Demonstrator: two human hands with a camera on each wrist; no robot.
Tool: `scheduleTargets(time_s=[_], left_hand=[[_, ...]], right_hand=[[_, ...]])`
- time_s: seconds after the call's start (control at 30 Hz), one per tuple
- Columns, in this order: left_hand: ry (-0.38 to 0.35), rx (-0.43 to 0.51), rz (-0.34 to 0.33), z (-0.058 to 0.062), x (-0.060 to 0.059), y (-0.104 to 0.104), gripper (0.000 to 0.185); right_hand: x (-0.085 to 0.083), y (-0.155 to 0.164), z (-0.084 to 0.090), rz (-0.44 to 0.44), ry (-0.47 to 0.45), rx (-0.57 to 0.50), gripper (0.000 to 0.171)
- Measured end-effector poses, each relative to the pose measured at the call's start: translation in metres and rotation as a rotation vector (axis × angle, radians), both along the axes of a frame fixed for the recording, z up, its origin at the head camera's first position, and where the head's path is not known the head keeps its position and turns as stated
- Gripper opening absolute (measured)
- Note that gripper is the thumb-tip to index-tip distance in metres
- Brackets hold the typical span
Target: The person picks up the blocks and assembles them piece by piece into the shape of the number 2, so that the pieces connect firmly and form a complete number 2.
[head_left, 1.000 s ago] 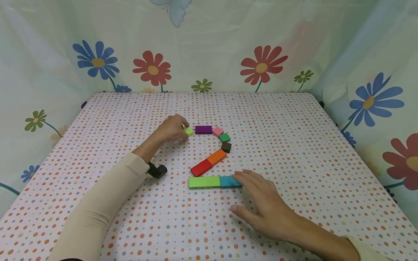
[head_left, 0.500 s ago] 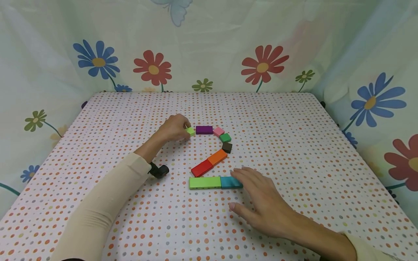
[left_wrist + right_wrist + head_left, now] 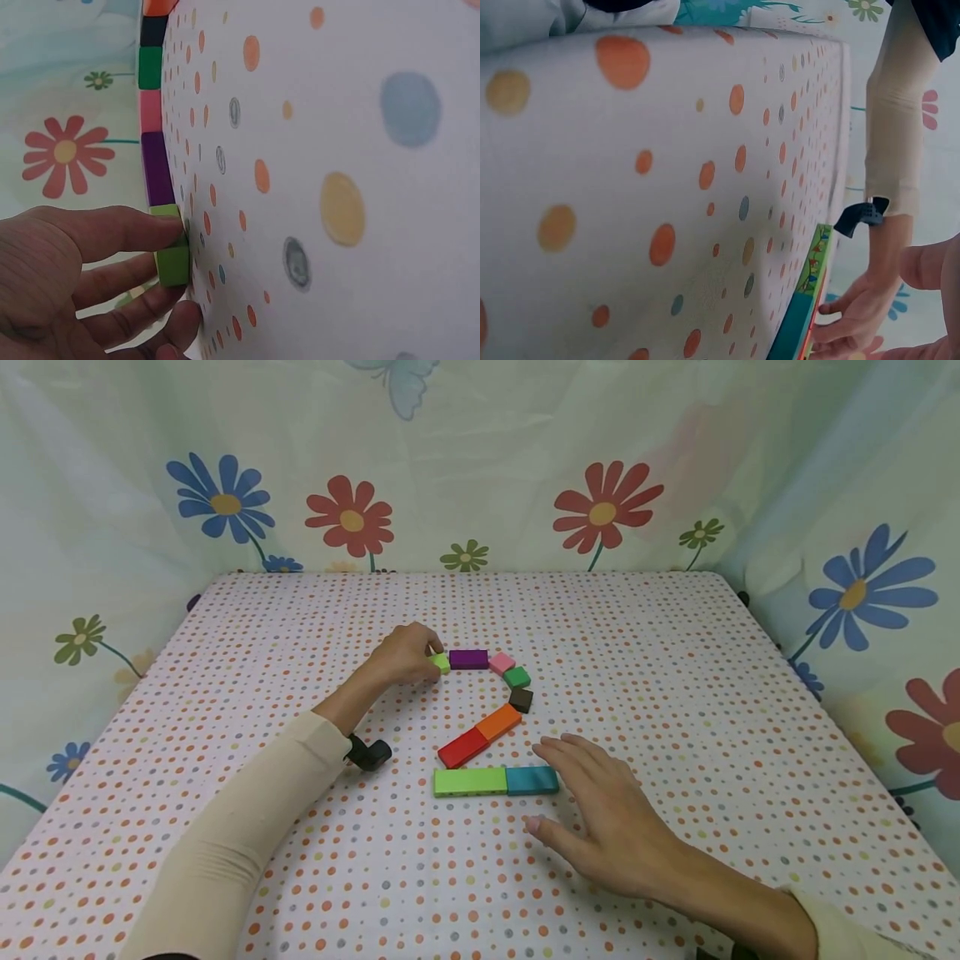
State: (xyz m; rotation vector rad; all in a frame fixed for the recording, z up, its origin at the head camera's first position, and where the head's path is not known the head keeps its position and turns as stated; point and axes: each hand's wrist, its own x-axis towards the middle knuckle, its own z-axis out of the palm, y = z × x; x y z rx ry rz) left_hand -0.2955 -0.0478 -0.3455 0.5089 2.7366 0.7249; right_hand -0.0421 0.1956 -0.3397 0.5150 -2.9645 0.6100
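Observation:
My left hand pinches a small light-green block between thumb and fingers at the left end of a curved row. The block sits right at the end of a purple block. Beyond the purple one, a pink block, a green block and a dark block bend round to an orange block and a red block. Below lie a long lime block and a teal block end to end. My right hand, fingers extended, is beside the teal block.
A dotted cloth covers the table. Flowered curtains stand along its back and sides. A black wrist camera is strapped on the left wrist, low over the cloth.
My left hand has shifted slightly right, bringing the small light-green block up against the purple one. My right hand's fingertips have drawn off the teal block, which now shows whole.

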Motion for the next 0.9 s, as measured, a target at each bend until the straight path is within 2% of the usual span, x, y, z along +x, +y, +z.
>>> scheduleTargets(time_s=[0.3,0.7,0.9], left_hand=[[0.003,0.023,-0.011,0.0019,0.0021,0.0021,0.045],[0.013,0.036,0.028,0.0001,0.0016,0.0017,0.043],[0.018,0.025,0.024,0.0002,0.0026,0.0003,0.045]], right_hand=[[-0.0016,0.0,0.002,0.002,0.001,0.008,0.078],[-0.0024,0.0,0.0003,0.008,0.03,0.0,0.075],[-0.0045,-0.0009,0.0029,0.014,0.028,0.017,0.075]])
